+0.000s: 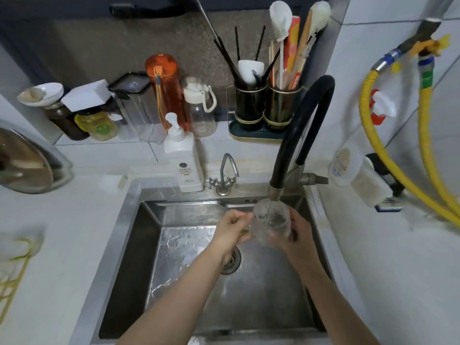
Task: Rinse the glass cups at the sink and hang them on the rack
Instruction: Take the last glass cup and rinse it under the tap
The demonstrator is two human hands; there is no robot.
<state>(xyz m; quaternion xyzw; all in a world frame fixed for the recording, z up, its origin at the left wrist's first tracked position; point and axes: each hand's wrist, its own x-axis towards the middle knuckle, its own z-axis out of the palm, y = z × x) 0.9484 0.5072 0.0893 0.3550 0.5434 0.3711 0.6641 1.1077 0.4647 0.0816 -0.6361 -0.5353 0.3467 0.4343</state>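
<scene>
A clear glass cup is held upright over the steel sink, directly under the spout of the black hose faucet. Water runs from the spout into the cup. My left hand pinches the cup's handle on its left side. My right hand wraps around the cup's right side and bottom. A gold wire rack lies blurred at the left edge on the white counter, with what looks like a glass on it.
A small steel tap and a white soap pump bottle stand behind the sink. Bottles and jars line the back ledge, beside a utensil holder. Yellow hoses hang on the right wall. A pot lid sits at left.
</scene>
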